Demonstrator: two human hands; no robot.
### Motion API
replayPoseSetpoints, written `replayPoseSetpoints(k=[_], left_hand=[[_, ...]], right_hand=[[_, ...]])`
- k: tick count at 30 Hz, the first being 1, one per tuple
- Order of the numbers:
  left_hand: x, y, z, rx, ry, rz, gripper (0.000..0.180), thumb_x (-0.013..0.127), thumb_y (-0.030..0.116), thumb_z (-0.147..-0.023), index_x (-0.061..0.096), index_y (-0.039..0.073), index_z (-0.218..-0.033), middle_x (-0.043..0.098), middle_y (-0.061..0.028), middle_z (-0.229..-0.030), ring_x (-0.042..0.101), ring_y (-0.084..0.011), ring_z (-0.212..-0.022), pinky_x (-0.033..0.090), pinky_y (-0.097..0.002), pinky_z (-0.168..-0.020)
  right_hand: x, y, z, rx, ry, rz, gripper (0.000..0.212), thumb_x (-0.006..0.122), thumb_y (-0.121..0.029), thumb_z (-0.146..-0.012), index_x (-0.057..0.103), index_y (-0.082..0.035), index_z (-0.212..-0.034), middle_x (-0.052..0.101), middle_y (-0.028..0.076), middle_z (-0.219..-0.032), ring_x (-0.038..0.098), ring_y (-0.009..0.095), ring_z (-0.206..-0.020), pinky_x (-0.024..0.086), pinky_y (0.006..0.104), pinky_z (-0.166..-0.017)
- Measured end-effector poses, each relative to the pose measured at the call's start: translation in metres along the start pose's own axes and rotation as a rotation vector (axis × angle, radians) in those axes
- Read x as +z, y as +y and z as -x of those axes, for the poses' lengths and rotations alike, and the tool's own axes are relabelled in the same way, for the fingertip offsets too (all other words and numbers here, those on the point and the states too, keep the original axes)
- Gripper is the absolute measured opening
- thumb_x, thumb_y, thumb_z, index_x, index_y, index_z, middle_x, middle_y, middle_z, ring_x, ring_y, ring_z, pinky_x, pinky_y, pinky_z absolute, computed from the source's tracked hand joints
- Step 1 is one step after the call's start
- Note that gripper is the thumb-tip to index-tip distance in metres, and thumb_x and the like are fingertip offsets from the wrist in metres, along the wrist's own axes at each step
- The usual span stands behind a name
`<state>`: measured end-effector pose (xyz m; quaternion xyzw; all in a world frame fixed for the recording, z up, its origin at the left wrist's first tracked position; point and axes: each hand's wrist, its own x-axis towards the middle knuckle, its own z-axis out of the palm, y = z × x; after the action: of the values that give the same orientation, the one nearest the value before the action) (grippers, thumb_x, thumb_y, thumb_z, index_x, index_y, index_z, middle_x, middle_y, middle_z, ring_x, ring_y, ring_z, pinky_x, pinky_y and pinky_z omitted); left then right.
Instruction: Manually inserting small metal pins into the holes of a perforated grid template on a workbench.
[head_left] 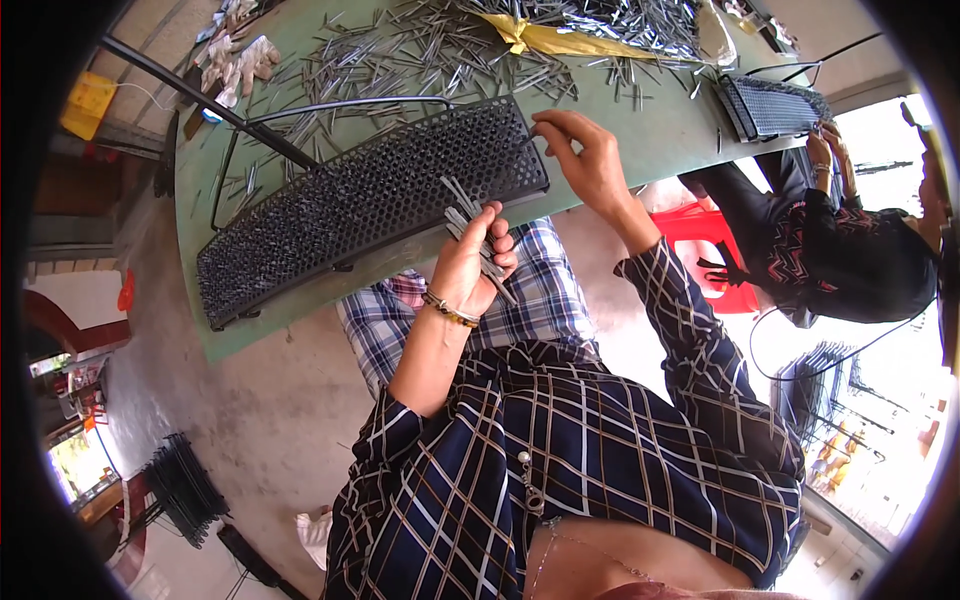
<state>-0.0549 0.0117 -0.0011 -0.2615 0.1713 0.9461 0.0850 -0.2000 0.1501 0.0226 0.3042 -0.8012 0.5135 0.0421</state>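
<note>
1. Grey strips (461, 216) fan out of the left hand (472, 258), whose fingers are clamped round the bundle, ends jutting above and below the fist.
2. Just beyond that hand lies a black perforated rack (372, 196), reaching far to its left.
3. Near the rack's right end, the right hand (592, 166) has thumb and forefinger close together; whether they pinch anything, I cannot tell.
4. Farther past both hands, loose pieces (350, 62) litter the green surface (645, 128).
5. Splayed as it is, the bundle could shed strips onto the plaid cloth (545, 285) below the left hand if that grip slackened.
6. Hard pressure from the right hand could probably shift the rack, and the left wrist's bracelet (452, 312) might snag its rim.
</note>
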Motion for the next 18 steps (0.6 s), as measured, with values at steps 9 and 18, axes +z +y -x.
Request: replayPoseSetpoints(k=[9, 18], left_hand=[[0.004, 0.000, 0.011, -0.068, -0.055, -0.291, 0.022, 0.057, 0.019, -0.091, 0.055, 0.006, -0.108, 0.049, 0.0011, -0.075, 0.043, -0.0059, -0.059, 0.034, -0.0195, -0.048], [-0.002, -0.005, 0.014, -0.027, -0.034, -0.399, 0.031, 0.056, 0.020, -0.091, 0.050, 0.009, -0.119, 0.052, -0.0006, -0.077, 0.044, -0.0056, -0.058, 0.032, -0.0191, -0.047]], right_hand=[[0.017, 0.018, 0.003, -0.311, -0.079, 0.249, 0.017, 0.060, -0.010, -0.083, 0.063, -0.004, -0.098, 0.061, 0.011, -0.087, 0.060, 0.031, -0.077, 0.048, 0.0380, -0.069], [0.016, 0.012, 0.001, -0.402, -0.259, 0.461, 0.021, 0.062, -0.011, -0.081, 0.064, -0.005, -0.101, 0.057, 0.010, -0.092, 0.058, 0.028, -0.077, 0.047, 0.0376, -0.071]])
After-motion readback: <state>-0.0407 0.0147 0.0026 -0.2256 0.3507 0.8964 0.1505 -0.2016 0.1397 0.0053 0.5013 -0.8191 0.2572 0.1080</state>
